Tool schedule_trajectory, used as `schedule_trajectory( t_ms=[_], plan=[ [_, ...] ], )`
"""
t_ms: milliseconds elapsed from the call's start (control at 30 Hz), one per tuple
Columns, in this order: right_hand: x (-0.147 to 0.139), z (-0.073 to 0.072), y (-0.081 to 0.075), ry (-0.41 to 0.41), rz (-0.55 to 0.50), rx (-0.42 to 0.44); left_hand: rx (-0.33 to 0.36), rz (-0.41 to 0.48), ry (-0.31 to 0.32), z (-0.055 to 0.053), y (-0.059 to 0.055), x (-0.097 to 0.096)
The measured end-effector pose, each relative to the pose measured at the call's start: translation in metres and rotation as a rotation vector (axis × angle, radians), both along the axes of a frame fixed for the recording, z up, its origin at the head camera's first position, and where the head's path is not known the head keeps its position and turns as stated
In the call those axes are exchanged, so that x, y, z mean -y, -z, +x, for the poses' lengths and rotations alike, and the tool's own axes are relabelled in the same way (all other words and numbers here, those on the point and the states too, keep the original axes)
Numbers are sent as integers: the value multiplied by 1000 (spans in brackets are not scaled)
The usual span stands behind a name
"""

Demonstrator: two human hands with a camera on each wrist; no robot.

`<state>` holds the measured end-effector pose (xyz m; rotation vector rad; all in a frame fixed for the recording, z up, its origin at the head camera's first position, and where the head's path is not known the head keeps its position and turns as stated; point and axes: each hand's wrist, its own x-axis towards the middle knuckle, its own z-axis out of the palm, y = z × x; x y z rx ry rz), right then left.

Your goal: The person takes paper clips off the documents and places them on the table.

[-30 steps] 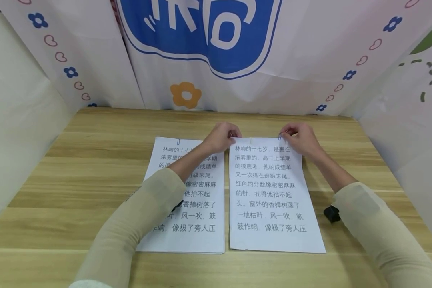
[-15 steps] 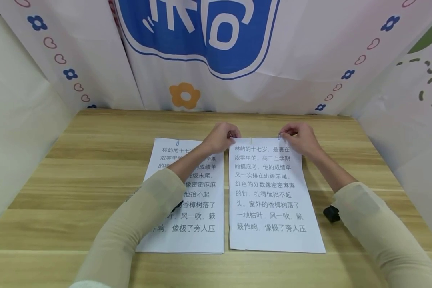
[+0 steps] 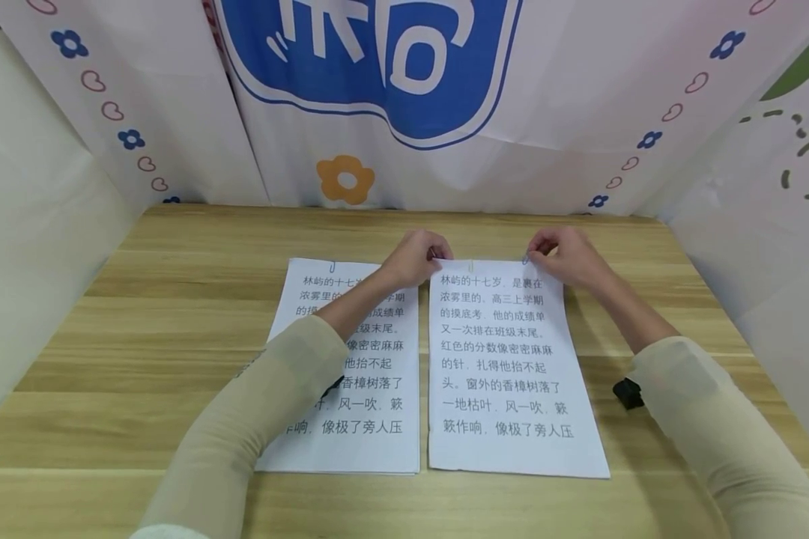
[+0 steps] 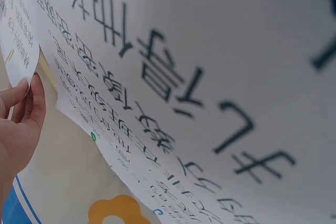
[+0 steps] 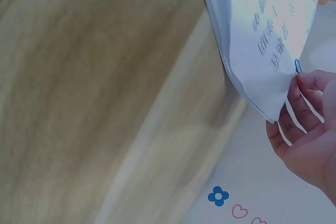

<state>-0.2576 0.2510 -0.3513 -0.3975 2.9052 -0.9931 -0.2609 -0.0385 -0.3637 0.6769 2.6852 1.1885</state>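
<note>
Two stacks of printed paper lie side by side. My left hand [image 3: 414,258] pinches the top left corner of the right stack [image 3: 499,359], its forearm crossing over the left stack [image 3: 371,389]. At the right stack's top right, my right hand [image 3: 566,258] pinches a blue paper clip [image 5: 297,65] at the paper's edge, with other fingers under the corner. A yellow paper clip [image 3: 470,265] sits on the same edge between the hands. In the left wrist view the left hand [image 4: 21,124] holds the corner between thumb and fingers.
The left stack carries a blue clip [image 3: 332,266] and a green clip [image 4: 93,136] on its top edge. Both stacks lie on a wooden table [image 3: 141,299]. A printed white backdrop [image 3: 546,150] rises behind it. A black strap piece [image 3: 627,394] hangs by the right sleeve.
My right hand has shifted slightly right, still at the blue paper clip. The right stack's lower edge sits slightly nearer the person. My left hand keeps its place.
</note>
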Motion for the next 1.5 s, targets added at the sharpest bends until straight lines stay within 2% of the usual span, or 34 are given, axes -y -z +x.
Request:
schedule_trajectory(
  t_ms=[167,400,767,1000,1500],
  plan=[
    [-3,-2,-3,-39,30,-14,1,-3,-1,0,0,0],
    [-3,-2,-4,-39,16,-22,-10,-2,4,-1,1,1],
    [-3,-2,-3,10,-25,-26,-9,0,-2,-1,2,1],
    [-5,-2,-1,69,-79,-38,-12,3,-1,0,1,1],
    [-6,-7,4,153,-158,23,-7,10,8,0,2,0]
  ],
)
